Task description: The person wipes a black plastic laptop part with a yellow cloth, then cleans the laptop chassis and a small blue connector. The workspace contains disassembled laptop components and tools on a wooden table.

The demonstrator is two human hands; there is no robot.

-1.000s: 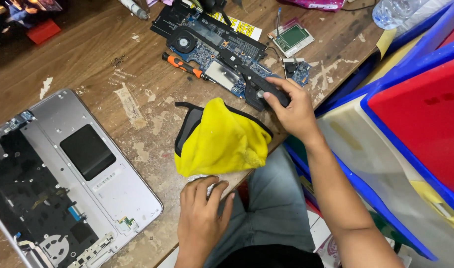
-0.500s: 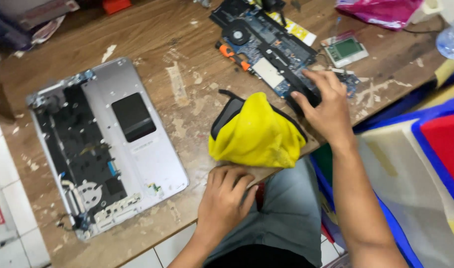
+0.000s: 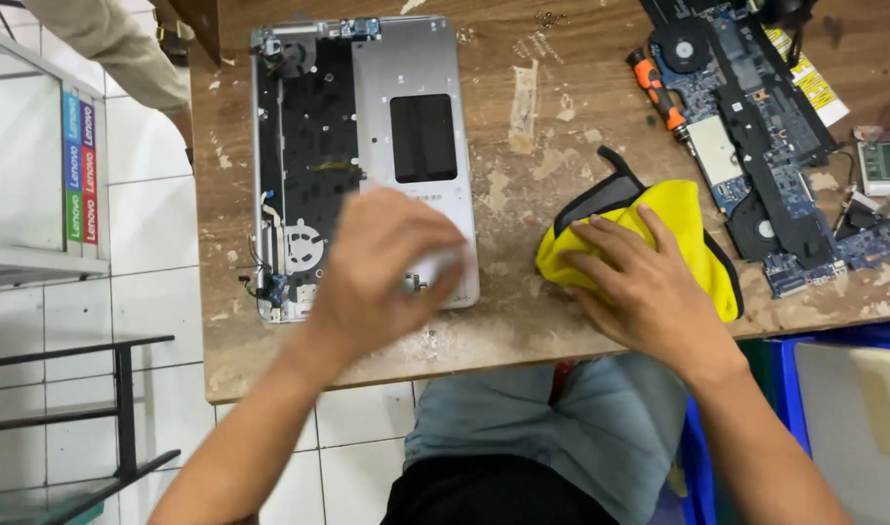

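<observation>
My left hand (image 3: pixel 382 267) is blurred over the near corner of an opened silver laptop base (image 3: pixel 406 68), whose black keyboard underside and dark touchpad panel face up. Its fingers curl around the base's near edge, but the blur hides whether they grip it. My right hand (image 3: pixel 644 287) lies flat, fingers spread, on a yellow cloth with black trim (image 3: pixel 693 224) near the table's front edge.
A blue laptop motherboard (image 3: pixel 756 117) with fans lies at the back right, an orange-handled screwdriver (image 3: pixel 663 97) beside it. A small green board (image 3: pixel 887 160) sits at the far right. Blue bins (image 3: pixel 853 408) stand right of my knees. Another person's sleeve (image 3: pixel 114 44) shows top left.
My left hand went from the table edge near the cloth to the laptop base. My right hand left the motherboard and came down on the yellow cloth. The view swung left.
</observation>
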